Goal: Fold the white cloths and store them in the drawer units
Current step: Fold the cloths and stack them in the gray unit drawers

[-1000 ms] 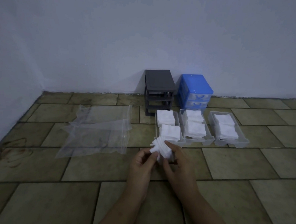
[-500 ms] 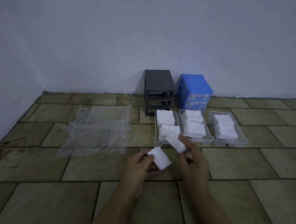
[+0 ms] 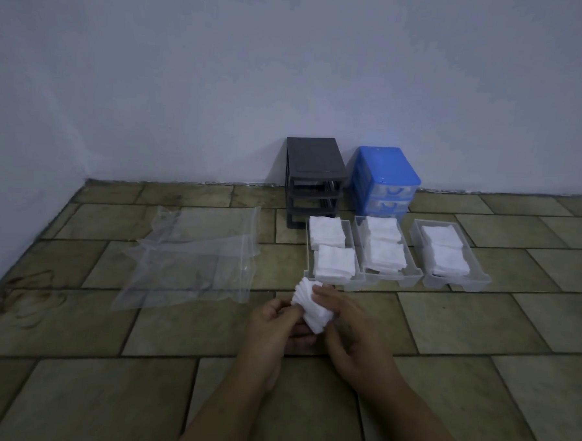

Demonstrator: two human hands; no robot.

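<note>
Above the tiled floor [image 3: 479, 324], both hands — left hand [image 3: 274, 327], right hand [image 3: 354, 335] — are pinching 1 fanned stack of white cloths [image 3: 312, 305], fingers closed around it, near 3 filled drawers [image 3: 386, 249].

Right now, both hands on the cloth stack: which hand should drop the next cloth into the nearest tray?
Probably right. The right hand lies over the cloth stack on the side nearer the left tray, directly ahead. The left hand cradles the stack from below and can keep holding it.
</note>
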